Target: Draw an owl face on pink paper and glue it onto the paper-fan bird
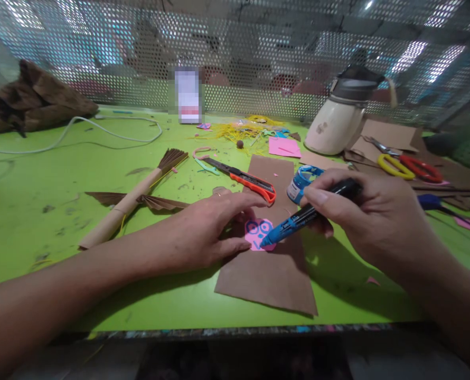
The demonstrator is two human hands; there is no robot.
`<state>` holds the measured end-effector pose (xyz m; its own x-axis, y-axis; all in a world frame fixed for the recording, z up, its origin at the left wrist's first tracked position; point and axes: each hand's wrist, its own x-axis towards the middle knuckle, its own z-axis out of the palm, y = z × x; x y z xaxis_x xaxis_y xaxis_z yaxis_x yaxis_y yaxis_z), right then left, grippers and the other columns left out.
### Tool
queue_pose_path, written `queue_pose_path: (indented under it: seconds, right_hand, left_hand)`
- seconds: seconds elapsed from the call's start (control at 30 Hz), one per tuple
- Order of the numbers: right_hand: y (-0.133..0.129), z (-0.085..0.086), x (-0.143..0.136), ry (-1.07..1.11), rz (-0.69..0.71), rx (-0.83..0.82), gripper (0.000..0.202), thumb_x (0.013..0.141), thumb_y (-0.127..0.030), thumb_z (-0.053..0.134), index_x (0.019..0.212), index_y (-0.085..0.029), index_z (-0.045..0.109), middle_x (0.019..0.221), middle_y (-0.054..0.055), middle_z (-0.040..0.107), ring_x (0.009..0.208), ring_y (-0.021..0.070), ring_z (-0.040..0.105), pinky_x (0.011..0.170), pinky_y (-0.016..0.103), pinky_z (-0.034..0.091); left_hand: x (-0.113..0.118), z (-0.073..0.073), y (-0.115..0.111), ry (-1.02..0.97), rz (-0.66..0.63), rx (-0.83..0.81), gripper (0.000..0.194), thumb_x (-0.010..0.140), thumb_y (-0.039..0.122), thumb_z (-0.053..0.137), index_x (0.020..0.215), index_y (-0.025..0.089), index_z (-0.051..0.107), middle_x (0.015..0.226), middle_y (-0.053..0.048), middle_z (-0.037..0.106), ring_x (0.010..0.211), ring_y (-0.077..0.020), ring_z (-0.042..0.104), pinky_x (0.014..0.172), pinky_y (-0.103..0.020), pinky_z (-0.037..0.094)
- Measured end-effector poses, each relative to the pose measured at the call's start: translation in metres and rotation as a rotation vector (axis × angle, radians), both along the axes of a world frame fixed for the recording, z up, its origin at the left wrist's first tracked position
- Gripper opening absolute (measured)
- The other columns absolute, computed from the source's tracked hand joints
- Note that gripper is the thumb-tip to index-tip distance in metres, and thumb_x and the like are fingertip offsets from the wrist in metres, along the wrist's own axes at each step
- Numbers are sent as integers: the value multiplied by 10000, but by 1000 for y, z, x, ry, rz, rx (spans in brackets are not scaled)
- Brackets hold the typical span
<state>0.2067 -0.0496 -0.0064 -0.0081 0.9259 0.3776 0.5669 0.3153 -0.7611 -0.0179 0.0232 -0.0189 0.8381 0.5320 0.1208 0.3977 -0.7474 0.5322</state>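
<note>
A long strip of brown paper [262, 285] lies lengthwise on a lime-green tabletop [171, 306]; I place everything by it. On the strip's middle I see a small pink paper cutout [259, 235] with round eyes drawn in blue. My left hand [215, 227], thumb and index finger spread apart, reaches in from the strip's left, thumb at the cutout's edge. My right hand [373, 216], right of the strip, is closed around a black-and-blue marker [298, 221], its tip at the cutout's lower part. An orange-handled box cutter [245, 180] slants across the strip's left edge beyond my left hand. A blue ring-shaped roll [296, 187] sits by the right edge. Left of the strip lies a tan paper tube [120, 211] with pleated brown paper pieces; beyond it, to the right, stands a cream jug [332, 124] with a dark top.
</note>
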Motion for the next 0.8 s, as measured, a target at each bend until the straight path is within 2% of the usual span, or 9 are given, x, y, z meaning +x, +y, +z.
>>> queue_pose_path:
  seconds: [0.27, 0.6, 0.8]
  right_hand:
    - [3, 0, 0, -31, -9, 39, 245, 894, -312, 594, 683, -187, 605, 506, -51, 567, 442, 67, 501, 427, 187, 385]
    - [1, 1, 2, 58, -33, 19, 242, 894, -341, 607, 710, -183, 610, 541, -35, 574, 476, 91, 517, 459, 226, 406]
    - [1, 1, 1, 22, -3, 8, 230, 897, -318, 605, 713, -179, 603, 550, -44, 561, 484, 81, 505, 462, 217, 397]
  left_hand:
    - [0, -1, 1, -8, 5, -16, 536, 830, 227, 647, 1343, 250, 495, 1074, -44, 646, 957, -209, 605, 811, -311, 476]
    - [-1, 0, -1, 6, 14, -14, 541, 838, 230, 653, 1350, 266, 484, 1050, -42, 634, 937, -202, 599, 804, -309, 471]
    - [0, -1, 0, -3, 1, -17, 528, 849, 224, 643, 1350, 253, 480, 1056, -42, 637, 947, -201, 599, 805, -308, 468]
